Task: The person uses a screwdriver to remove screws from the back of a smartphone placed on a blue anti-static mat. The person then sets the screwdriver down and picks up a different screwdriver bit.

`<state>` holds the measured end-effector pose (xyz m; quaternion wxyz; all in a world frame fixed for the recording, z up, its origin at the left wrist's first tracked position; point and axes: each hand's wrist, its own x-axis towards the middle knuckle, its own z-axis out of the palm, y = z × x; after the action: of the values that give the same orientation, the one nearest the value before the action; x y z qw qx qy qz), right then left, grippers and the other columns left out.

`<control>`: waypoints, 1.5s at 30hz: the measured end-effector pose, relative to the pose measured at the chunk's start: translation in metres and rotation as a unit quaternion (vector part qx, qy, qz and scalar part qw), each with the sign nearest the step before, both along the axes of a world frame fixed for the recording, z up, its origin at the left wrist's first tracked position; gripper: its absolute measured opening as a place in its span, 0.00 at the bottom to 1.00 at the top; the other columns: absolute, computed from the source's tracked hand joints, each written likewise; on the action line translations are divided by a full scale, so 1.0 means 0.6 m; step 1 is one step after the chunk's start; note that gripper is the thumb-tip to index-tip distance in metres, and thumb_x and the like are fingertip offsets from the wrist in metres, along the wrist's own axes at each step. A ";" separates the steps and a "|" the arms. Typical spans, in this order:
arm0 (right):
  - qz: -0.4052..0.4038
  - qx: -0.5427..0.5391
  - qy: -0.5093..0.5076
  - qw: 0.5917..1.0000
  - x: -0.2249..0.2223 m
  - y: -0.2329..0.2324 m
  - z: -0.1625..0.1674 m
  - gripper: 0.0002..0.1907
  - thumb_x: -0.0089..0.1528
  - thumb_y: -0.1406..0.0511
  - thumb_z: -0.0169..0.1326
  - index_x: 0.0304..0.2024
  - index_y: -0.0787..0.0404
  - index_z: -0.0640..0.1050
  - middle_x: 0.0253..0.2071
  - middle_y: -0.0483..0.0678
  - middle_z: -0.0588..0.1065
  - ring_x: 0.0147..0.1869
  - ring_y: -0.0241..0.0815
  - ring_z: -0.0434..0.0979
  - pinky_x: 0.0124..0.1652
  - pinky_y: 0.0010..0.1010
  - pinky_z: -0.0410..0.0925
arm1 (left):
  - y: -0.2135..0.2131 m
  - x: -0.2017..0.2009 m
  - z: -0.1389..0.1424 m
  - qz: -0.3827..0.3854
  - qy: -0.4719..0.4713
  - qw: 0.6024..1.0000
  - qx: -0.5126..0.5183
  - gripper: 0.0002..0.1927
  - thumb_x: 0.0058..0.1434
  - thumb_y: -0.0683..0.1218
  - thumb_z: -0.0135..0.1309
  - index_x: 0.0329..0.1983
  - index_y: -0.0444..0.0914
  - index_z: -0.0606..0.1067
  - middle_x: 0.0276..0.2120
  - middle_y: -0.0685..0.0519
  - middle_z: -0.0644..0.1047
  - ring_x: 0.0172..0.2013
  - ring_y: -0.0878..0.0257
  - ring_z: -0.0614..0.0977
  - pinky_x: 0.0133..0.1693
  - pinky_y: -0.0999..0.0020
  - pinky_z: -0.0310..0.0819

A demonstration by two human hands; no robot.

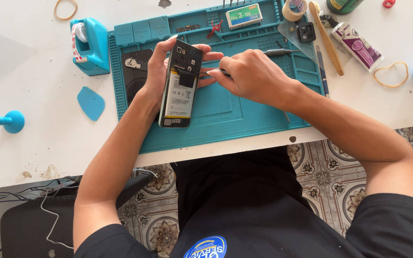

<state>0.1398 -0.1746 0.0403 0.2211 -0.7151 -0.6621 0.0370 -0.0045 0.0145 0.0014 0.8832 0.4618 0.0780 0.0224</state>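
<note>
My left hand (157,71) grips an opened smartphone (180,86) tilted up over the teal repair mat (225,114); its back is off and the pale battery and black circuit board show. My right hand (249,76) is closed around a thin dark tool (222,72) whose tip reaches the phone's right edge near the top. The phone's black back cover (135,69) lies on the mat just left of my left hand.
A teal tape dispenser (89,45), a blue pick (91,102) and a blue suction cup (11,121) lie left on the white table. A small box (244,15), tape roll (294,8), wooden stick (327,38), tube (358,45) and rubber bands (391,74) sit at the back right.
</note>
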 end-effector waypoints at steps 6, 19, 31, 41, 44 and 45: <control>0.099 0.118 0.022 0.988 -0.005 -0.003 0.017 0.19 0.62 0.64 0.55 0.48 0.75 0.74 0.31 0.61 0.77 0.30 0.58 0.79 0.27 0.43 0.70 | -0.001 0.007 -0.005 0.032 0.042 0.998 0.033 0.42 0.63 0.69 0.38 0.62 0.31 0.73 0.58 0.34 0.77 0.49 0.47 0.84 0.53 0.57 0.81; 0.055 0.014 0.040 0.998 0.007 -0.006 0.006 0.23 0.60 0.60 0.63 0.44 0.72 0.71 0.41 0.62 0.78 0.41 0.60 0.81 0.38 0.43 0.72 | -0.008 0.013 -0.004 0.035 0.048 0.997 0.052 0.42 0.63 0.69 0.37 0.62 0.30 0.72 0.58 0.35 0.78 0.47 0.50 0.84 0.51 0.56 0.83; -0.007 -0.035 0.057 0.998 0.006 -0.013 0.030 0.24 0.64 0.56 0.62 0.39 0.71 0.70 0.16 0.56 0.72 0.18 0.51 0.76 0.23 0.37 0.68 | -0.014 0.019 0.000 0.011 0.044 0.998 0.030 0.41 0.64 0.69 0.37 0.61 0.31 0.72 0.58 0.37 0.79 0.46 0.51 0.84 0.52 0.57 0.82; -0.006 -0.074 0.039 0.996 0.007 -0.011 0.022 0.19 0.67 0.56 0.60 0.38 0.68 0.74 0.16 0.56 0.71 0.19 0.51 0.76 0.25 0.36 0.68 | -0.014 0.018 -0.001 0.020 0.047 0.998 0.028 0.40 0.64 0.68 0.37 0.60 0.30 0.72 0.57 0.38 0.79 0.49 0.49 0.85 0.53 0.58 0.83; -0.005 -0.068 0.054 0.996 0.010 -0.013 0.021 0.17 0.69 0.58 0.58 0.40 0.68 0.75 0.17 0.56 0.71 0.20 0.52 0.76 0.27 0.38 0.68 | -0.013 0.018 -0.002 0.022 0.050 0.998 0.012 0.39 0.64 0.67 0.37 0.60 0.30 0.72 0.56 0.38 0.79 0.50 0.48 0.86 0.53 0.58 0.84; -0.003 -0.057 0.073 0.996 0.010 -0.014 0.022 0.15 0.68 0.60 0.57 0.42 0.68 0.74 0.17 0.56 0.71 0.20 0.51 0.76 0.27 0.38 0.68 | -0.014 0.018 -0.003 0.022 0.055 0.998 -0.001 0.39 0.64 0.67 0.37 0.60 0.30 0.71 0.56 0.38 0.79 0.50 0.48 0.86 0.53 0.58 0.84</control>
<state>0.1457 -0.1833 0.0534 0.2278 -0.7238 -0.6390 0.1260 0.0061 0.0063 -0.0005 0.8774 0.4598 0.1362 0.0163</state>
